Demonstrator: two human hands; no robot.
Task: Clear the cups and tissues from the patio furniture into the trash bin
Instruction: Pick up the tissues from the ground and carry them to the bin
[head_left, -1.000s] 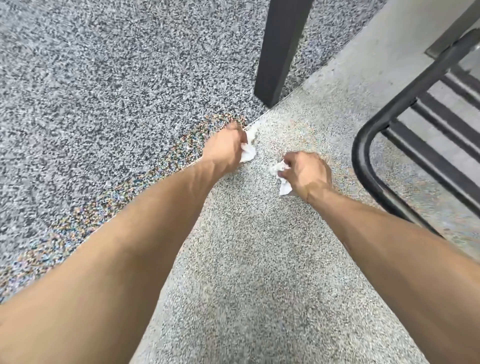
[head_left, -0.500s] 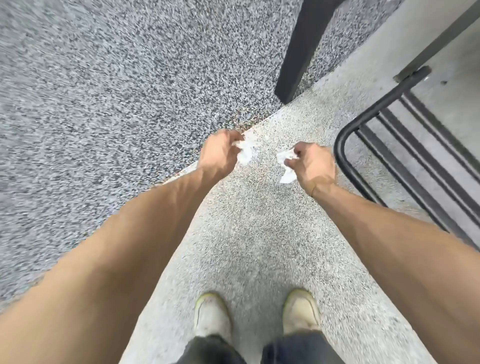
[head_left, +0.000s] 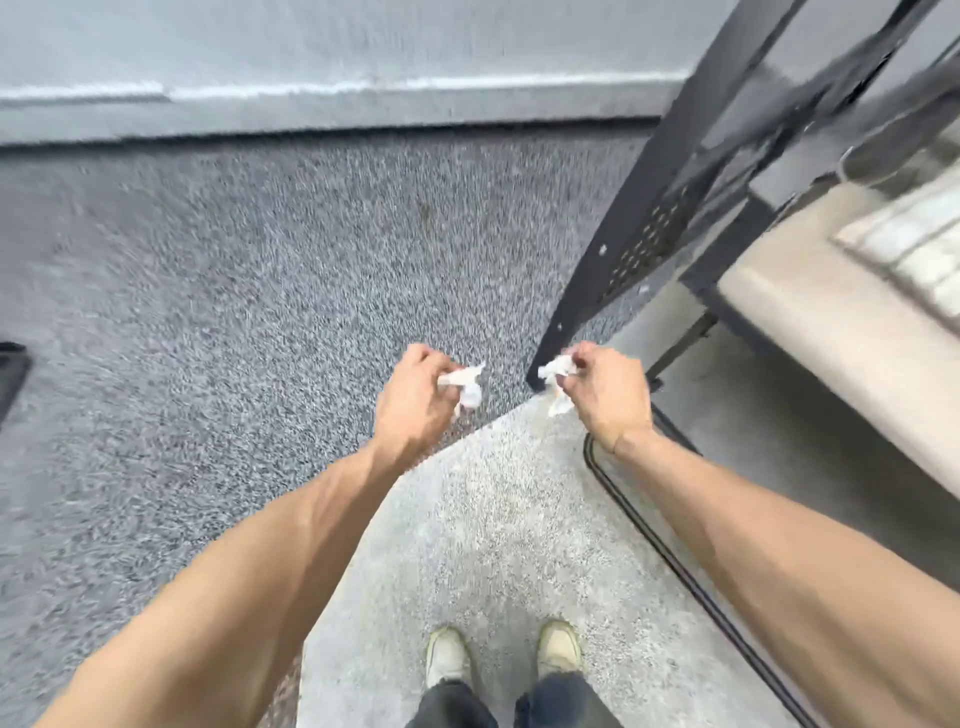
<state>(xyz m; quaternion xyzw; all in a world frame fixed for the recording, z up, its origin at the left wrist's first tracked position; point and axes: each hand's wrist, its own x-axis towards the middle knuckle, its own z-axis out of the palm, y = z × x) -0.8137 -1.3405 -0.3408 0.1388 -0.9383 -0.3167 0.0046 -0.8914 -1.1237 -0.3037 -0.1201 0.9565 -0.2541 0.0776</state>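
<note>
Above the floor, left grip (head_left: 415, 400) pinches one crumpled tissue (head_left: 465, 387) at twelve o'clock; right grip (head_left: 605, 395) pinches another tissue (head_left: 558, 376) at one, probably for carrying binward; no bin visible.

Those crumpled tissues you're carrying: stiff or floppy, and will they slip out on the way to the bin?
Probably soft and very light: the tissue in the left hand droops past the fingers. The right hand pinches its tissue by little, with loose ends hanging, so a breeze might tug it free.
</note>
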